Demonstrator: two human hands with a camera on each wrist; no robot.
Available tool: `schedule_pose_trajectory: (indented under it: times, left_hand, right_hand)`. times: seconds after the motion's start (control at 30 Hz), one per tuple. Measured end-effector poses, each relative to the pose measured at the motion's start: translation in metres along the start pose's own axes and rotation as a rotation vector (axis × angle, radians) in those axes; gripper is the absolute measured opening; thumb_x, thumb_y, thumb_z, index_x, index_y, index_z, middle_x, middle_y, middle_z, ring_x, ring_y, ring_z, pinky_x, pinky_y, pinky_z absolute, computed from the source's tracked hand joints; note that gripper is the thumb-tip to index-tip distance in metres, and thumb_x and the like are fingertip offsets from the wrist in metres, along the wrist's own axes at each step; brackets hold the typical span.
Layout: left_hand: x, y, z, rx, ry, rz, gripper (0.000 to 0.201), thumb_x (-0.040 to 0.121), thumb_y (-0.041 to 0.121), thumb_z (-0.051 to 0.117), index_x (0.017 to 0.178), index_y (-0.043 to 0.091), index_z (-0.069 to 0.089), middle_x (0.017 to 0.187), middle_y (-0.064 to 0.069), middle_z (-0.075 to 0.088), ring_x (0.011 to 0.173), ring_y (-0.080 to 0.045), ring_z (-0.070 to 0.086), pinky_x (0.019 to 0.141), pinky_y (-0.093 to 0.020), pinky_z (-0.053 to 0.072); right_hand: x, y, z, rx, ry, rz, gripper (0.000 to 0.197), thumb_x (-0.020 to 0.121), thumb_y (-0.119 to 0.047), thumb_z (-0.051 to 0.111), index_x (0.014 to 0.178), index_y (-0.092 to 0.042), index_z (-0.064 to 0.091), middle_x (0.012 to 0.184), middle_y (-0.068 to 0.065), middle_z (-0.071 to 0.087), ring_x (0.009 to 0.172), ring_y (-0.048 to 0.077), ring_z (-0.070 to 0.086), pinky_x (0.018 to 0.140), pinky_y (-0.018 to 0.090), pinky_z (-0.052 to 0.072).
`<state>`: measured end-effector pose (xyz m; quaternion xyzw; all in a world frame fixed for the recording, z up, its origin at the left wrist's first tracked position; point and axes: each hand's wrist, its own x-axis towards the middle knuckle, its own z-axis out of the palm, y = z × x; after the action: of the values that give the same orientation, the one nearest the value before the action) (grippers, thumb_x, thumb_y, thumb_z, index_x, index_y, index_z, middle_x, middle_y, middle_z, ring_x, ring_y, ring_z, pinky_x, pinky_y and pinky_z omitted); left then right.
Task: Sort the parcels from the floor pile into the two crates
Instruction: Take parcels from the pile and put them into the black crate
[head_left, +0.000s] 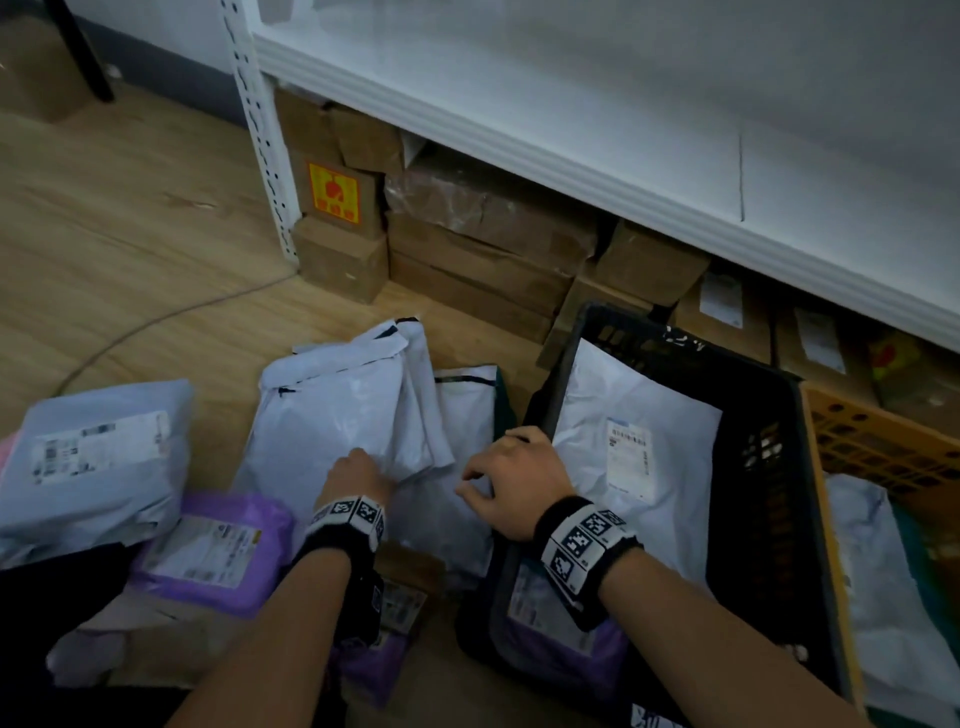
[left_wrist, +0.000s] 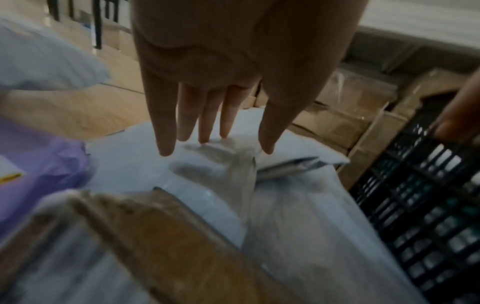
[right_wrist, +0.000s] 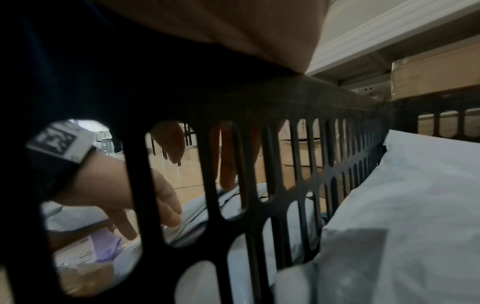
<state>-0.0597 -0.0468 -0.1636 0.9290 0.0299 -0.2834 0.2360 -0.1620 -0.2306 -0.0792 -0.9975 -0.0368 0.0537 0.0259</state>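
Observation:
My left hand (head_left: 358, 470) (left_wrist: 215, 148) lies with straight fingers, tips touching a stack of white mailer parcels (head_left: 332, 415) (left_wrist: 130, 164) on the floor. My right hand (head_left: 488, 483) rests across the left rim of the black crate (head_left: 675, 338) (right_wrist: 259, 98). Its fingers (right_wrist: 228, 164) hang loosely outside the wall above a flat white parcel (head_left: 467, 405) and hold nothing. Inside the black crate lie a white labelled parcel (head_left: 649, 405) (right_wrist: 415, 205) and a purple one (head_left: 561, 639). The orange crate (head_left: 883, 447) to the right holds a white parcel (head_left: 872, 571).
On the floor at left lie a pale blue parcel (head_left: 93, 457) and a purple parcel (head_left: 218, 545) (left_wrist: 46, 160), and a small cardboard box (head_left: 410, 571) sits by my left wrist. Stacked cartons (head_left: 467, 244) fill the space under a white shelf (head_left: 571, 130). Wooden floor (head_left: 130, 234) shows far left.

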Motion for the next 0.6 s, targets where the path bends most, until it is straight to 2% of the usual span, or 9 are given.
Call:
schedule_pose_trajectory:
  times: [0.07,0.13,0.2,0.3,0.37,0.47,0.53,0.6]
  left_hand:
    - [0.007,0.002,0.010,0.051,0.015,0.008,0.059,0.087,0.029,0.061,0.133,0.004,0.034,0.139,-0.020,0.037,0.129,-0.041,0.038,0.101,-0.053,0.042]
    - [0.013,0.001,0.021,0.117,0.025,-0.011,0.068,0.095,0.022,0.050,0.148,0.003,0.012,0.152,-0.021,0.018,0.137,-0.045,0.023,0.106,-0.056,0.035]
    - [0.018,-0.001,0.026,0.146,0.034,-0.026,0.067,0.098,0.013,0.041,0.151,0.003,0.001,0.155,-0.023,0.013,0.138,-0.047,0.023,0.108,-0.056,0.031]
    - [0.023,-0.008,0.022,0.148,0.096,0.023,0.063,0.097,0.005,0.038,0.150,-0.002,0.005,0.149,-0.028,0.027,0.131,-0.047,0.039,0.106,-0.052,0.035]
    - [0.021,-0.008,0.008,0.079,0.140,0.044,0.063,0.095,0.002,0.040,0.150,-0.001,0.010,0.141,-0.031,0.039,0.124,-0.047,0.047,0.102,-0.051,0.038]
    - [0.005,0.011,-0.024,-0.108,0.274,0.092,0.059,0.092,0.002,0.043,0.147,0.007,0.022,0.120,-0.033,0.055,0.108,-0.048,0.056,0.084,-0.048,0.044]
    - [-0.017,0.033,-0.049,-0.242,0.390,0.174,0.055,0.092,0.003,0.042,0.145,0.011,0.029,0.111,-0.030,0.059,0.100,-0.046,0.059,0.073,-0.041,0.040]
    - [-0.042,0.055,-0.077,-0.411,0.497,0.314,0.051,0.092,0.003,0.040,0.142,0.012,0.035,0.106,-0.022,0.061,0.096,-0.039,0.059,0.074,-0.034,0.038]
  right_hand:
    - [-0.001,0.001,0.002,-0.006,0.034,0.001,0.042,0.095,-0.055,0.040,0.092,-0.030,0.074,0.079,-0.005,0.070,0.084,0.015,0.064,0.107,0.032,0.030]
    - [-0.001,0.002,0.004,-0.002,0.063,-0.002,0.040,0.094,-0.054,0.042,0.091,-0.031,0.075,0.079,-0.005,0.070,0.083,0.015,0.064,0.105,0.030,0.030]
    - [0.000,0.002,0.005,0.017,0.077,0.002,0.036,0.093,-0.051,0.045,0.093,-0.031,0.075,0.079,-0.005,0.070,0.085,0.015,0.063,0.104,0.030,0.029]
    - [0.000,0.001,0.004,0.032,0.079,0.012,0.032,0.091,-0.046,0.047,0.090,-0.030,0.075,0.077,-0.004,0.070,0.084,0.016,0.063,0.104,0.032,0.031]
    - [0.000,0.000,0.002,0.029,0.061,0.020,0.031,0.090,-0.044,0.047,0.087,-0.029,0.074,0.078,-0.005,0.070,0.083,0.017,0.062,0.103,0.033,0.033]
    - [0.000,-0.002,-0.001,0.016,0.029,0.022,0.031,0.090,-0.044,0.046,0.088,-0.029,0.073,0.081,-0.003,0.069,0.087,0.018,0.062,0.102,0.033,0.032]
    - [-0.001,-0.002,-0.005,0.043,0.011,0.031,0.034,0.093,-0.049,0.047,0.096,-0.029,0.074,0.088,-0.001,0.070,0.094,0.020,0.062,0.105,0.033,0.030]
    - [-0.003,-0.001,-0.016,0.187,-0.016,0.038,0.038,0.096,-0.053,0.049,0.110,-0.027,0.074,0.103,0.001,0.073,0.105,0.020,0.061,0.109,0.033,0.032]
